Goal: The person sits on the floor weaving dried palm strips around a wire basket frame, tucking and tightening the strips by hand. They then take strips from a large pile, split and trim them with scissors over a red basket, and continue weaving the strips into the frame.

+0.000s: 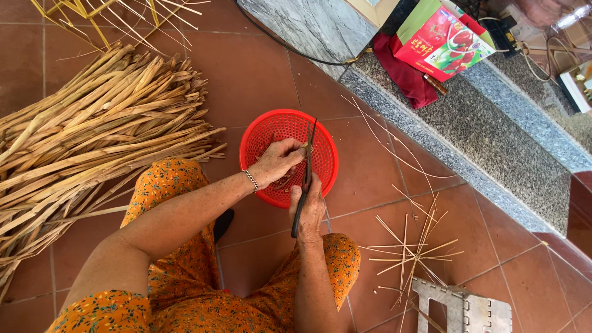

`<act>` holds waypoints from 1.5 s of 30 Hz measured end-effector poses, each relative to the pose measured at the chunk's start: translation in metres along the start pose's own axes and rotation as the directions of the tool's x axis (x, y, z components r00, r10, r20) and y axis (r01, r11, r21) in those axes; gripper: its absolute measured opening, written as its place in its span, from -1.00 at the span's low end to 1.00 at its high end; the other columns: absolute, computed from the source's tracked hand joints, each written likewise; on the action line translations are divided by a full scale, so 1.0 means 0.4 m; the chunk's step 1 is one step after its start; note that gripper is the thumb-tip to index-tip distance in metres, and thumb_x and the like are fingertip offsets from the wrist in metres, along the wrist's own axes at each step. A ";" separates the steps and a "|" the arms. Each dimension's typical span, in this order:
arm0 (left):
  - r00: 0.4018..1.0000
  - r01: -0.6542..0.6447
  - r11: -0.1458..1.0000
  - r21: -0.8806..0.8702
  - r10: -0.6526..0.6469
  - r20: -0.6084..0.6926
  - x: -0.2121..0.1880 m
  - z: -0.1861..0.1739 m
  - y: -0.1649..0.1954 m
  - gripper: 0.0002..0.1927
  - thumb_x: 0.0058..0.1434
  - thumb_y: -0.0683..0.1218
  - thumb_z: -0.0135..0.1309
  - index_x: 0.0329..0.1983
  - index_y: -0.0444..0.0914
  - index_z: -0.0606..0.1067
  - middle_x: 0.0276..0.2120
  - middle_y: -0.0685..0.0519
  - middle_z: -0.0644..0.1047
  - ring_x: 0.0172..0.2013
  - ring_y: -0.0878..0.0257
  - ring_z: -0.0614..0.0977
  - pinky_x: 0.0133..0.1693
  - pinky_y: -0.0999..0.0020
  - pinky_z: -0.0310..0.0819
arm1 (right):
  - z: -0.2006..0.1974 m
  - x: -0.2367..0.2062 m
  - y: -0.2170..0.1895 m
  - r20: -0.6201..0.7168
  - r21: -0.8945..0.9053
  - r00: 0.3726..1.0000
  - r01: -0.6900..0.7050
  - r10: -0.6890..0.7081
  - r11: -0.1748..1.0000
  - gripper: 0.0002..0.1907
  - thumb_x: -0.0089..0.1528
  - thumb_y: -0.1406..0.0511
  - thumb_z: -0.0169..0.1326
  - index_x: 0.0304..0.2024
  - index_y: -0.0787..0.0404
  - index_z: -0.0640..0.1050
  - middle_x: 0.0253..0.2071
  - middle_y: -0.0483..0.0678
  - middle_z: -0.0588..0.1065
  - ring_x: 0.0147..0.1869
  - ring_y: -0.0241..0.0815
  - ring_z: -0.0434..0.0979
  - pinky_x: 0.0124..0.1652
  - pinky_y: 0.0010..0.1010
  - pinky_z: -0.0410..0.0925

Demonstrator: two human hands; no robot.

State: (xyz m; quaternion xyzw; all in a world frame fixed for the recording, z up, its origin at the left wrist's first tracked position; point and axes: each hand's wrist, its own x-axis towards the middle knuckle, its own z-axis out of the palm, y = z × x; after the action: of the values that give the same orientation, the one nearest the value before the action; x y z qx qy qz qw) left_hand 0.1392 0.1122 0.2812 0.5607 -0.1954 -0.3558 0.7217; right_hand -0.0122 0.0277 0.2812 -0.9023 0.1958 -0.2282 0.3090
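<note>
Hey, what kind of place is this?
Probably a home porch or floor used for handcraft: red floor tiles, a granite step, and a pile of dried stalks.

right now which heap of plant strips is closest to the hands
The thin pale splints scattered on the tiles by the right hand; the big bundle of dry broad stalks lies farther off, beyond the left arm.

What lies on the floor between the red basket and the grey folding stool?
In the head view, loose thin pale sticks lie scattered on the tiles between the red basket and the grey stool.
</note>
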 end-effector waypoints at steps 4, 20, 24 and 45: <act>1.000 0.018 0.999 0.045 -0.017 -0.017 0.009 0.000 -0.021 -0.74 0.41 0.04 0.04 -0.18 -0.25 0.46 -0.49 0.23 0.34 -0.49 0.48 0.39 -0.47 0.51 0.40 | 0.006 -0.004 0.025 -0.042 -0.054 0.996 0.079 -0.081 0.995 -0.34 0.42 -0.11 -0.13 0.19 0.35 0.35 -0.40 0.10 0.50 -0.38 0.06 0.58 -0.39 -0.12 0.42; 0.996 0.007 0.997 -0.081 -0.014 -0.083 0.005 -0.008 0.032 -0.79 0.38 0.02 0.05 -0.18 -0.22 0.45 -0.45 0.22 0.39 -0.45 0.46 0.39 -0.40 0.49 0.41 | -0.005 -0.009 0.010 0.006 0.040 0.998 0.070 -0.070 0.997 -0.39 0.42 -0.04 -0.10 0.26 0.32 0.37 -0.24 0.16 0.58 -0.21 0.11 0.65 -0.26 -0.11 0.48; 0.998 -0.008 0.999 -0.052 0.005 -0.065 0.007 -0.006 0.018 -0.80 0.36 0.00 0.08 -0.17 -0.24 0.46 -0.43 0.23 0.40 -0.44 0.48 0.38 -0.38 0.50 0.38 | -0.001 -0.004 0.021 0.014 -0.030 0.998 0.059 -0.058 0.998 -0.39 0.38 -0.03 -0.03 0.25 0.30 0.38 -0.29 0.15 0.57 -0.24 0.12 0.66 -0.28 -0.10 0.48; 0.959 -0.284 0.826 0.486 0.243 0.148 -0.001 0.016 -0.086 -0.48 0.17 -0.18 0.11 0.21 -0.20 0.30 -0.28 -0.06 0.57 -0.23 0.17 0.67 -0.18 0.22 0.58 | -0.019 0.040 0.035 0.176 0.781 0.884 -0.393 0.433 0.485 -0.51 0.17 0.37 0.27 0.11 0.32 0.43 -0.48 -0.13 0.44 -0.60 -0.35 0.37 -0.62 -0.50 0.27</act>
State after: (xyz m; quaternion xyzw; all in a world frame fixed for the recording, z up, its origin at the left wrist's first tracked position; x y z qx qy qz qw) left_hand 0.1245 0.1041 0.2503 0.6822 -0.3853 -0.2114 0.5844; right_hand -0.0062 0.0060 0.2824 -0.5870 0.2901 -0.2303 0.7199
